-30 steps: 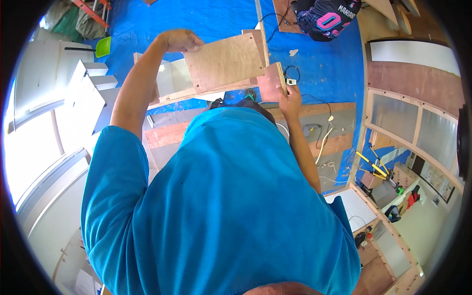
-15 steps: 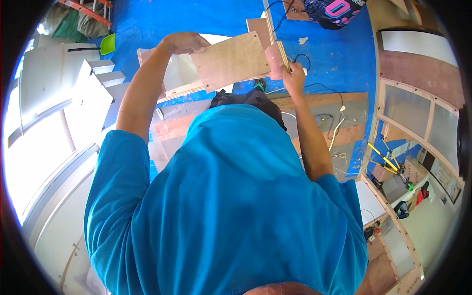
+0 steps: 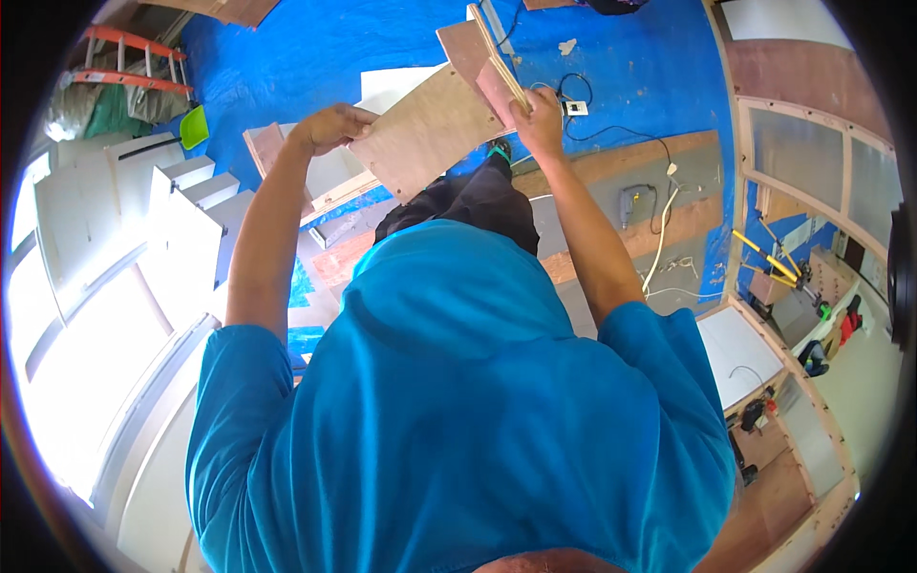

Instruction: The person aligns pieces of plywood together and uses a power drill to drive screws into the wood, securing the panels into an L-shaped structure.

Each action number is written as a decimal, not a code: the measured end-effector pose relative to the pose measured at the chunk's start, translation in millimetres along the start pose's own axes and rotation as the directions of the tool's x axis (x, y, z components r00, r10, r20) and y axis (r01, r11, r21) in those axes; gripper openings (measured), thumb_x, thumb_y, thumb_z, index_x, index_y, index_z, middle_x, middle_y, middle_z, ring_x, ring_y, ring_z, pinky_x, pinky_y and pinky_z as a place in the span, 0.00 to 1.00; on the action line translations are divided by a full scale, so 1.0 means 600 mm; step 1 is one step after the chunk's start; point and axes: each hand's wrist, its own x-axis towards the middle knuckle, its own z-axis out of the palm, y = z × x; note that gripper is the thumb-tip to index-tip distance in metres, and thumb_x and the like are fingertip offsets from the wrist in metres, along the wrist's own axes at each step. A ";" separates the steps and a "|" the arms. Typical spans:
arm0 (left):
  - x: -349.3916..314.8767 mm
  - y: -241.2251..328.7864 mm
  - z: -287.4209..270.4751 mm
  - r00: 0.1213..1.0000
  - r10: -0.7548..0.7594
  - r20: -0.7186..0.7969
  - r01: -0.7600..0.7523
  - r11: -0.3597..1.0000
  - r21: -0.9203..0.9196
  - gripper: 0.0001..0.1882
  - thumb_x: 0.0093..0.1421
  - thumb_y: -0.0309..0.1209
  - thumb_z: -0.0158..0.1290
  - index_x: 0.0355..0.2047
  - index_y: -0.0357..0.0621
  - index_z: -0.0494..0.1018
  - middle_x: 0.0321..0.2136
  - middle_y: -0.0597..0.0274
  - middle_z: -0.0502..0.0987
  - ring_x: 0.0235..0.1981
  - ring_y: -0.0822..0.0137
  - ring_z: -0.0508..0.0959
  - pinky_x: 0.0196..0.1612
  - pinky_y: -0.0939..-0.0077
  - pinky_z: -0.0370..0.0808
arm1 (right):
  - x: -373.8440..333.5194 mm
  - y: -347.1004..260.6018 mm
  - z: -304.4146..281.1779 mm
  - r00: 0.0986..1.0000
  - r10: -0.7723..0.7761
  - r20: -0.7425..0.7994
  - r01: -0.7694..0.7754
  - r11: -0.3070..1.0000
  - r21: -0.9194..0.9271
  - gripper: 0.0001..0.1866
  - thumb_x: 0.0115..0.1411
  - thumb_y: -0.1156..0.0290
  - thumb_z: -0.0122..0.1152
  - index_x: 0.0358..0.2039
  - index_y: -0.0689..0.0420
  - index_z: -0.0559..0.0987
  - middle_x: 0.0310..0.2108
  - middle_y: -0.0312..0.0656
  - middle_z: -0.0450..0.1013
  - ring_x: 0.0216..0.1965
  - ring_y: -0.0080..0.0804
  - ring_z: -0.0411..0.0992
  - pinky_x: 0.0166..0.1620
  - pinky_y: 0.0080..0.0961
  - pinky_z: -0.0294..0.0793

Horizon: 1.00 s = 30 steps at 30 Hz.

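In front of my legs I hold a thin light-brown plywood board (image 3: 420,136), tilted with its right end farther from me. My left hand (image 3: 332,128) pinches its upper left corner between thumb and fingers. At its right end stands a narrower reddish plywood piece (image 3: 478,65) with a layered pale edge. My right hand (image 3: 540,124) is closed around the near end of that piece. Whether the two pieces are joined I cannot tell. Behind the board, partly hidden, lies a wooden frame (image 3: 349,194) with a white panel.
A blue sheet (image 3: 287,48) covers the floor. To the right lie a power drill (image 3: 632,202), cords and a white power strip (image 3: 575,109). White panels (image 3: 115,205) lean at the left, near a green dustpan (image 3: 194,128) and an orange ladder (image 3: 129,78). Framed panels (image 3: 798,143) stand at the right.
The board has turned, its right end swinging away from me and its left end coming nearer. Both hands keep their hold. My view has shifted too.
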 end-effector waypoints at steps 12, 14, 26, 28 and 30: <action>0.025 0.037 0.068 0.996 0.084 0.014 -0.085 0.988 0.129 0.23 0.60 0.28 0.59 0.56 0.38 0.80 0.39 0.69 0.82 0.35 0.73 0.72 0.37 0.76 0.68 | -0.031 0.054 0.001 0.942 0.267 0.202 -0.327 0.862 0.387 0.17 0.67 0.65 0.60 0.53 0.58 0.83 0.35 0.46 0.77 0.37 0.38 0.76 0.45 0.30 0.73; 0.035 0.048 0.064 0.995 0.097 0.020 -0.099 0.980 0.172 0.22 0.59 0.29 0.59 0.55 0.39 0.80 0.38 0.69 0.83 0.35 0.73 0.72 0.37 0.75 0.69 | -0.026 0.053 -0.004 0.889 0.375 0.263 -0.454 0.798 0.396 0.17 0.68 0.65 0.60 0.53 0.58 0.83 0.35 0.44 0.77 0.36 0.35 0.75 0.45 0.29 0.72; 0.086 0.081 0.048 0.994 0.089 0.061 -0.104 0.939 0.328 0.24 0.58 0.34 0.60 0.56 0.41 0.80 0.40 0.67 0.83 0.37 0.70 0.73 0.40 0.71 0.70 | 0.000 0.017 -0.051 0.533 0.540 0.652 -0.845 0.298 0.444 0.18 0.67 0.61 0.62 0.54 0.52 0.84 0.37 0.29 0.79 0.38 0.21 0.73 0.42 0.28 0.71; 0.090 0.062 0.040 1.000 0.002 0.003 -0.003 0.982 0.188 0.25 0.60 0.35 0.58 0.56 0.39 0.79 0.42 0.67 0.82 0.37 0.71 0.73 0.40 0.74 0.68 | -0.006 0.033 -0.036 0.575 0.520 0.632 -0.816 0.301 0.494 0.18 0.68 0.58 0.62 0.53 0.52 0.84 0.39 0.30 0.79 0.40 0.22 0.73 0.43 0.28 0.72; 0.100 0.059 0.048 1.000 -0.015 0.014 0.013 0.989 0.149 0.24 0.60 0.35 0.57 0.56 0.38 0.78 0.41 0.67 0.81 0.38 0.71 0.73 0.40 0.75 0.67 | -0.025 0.053 -0.033 0.588 0.488 0.645 -0.807 0.301 0.508 0.22 0.71 0.56 0.57 0.59 0.53 0.80 0.47 0.34 0.79 0.48 0.25 0.73 0.50 0.31 0.71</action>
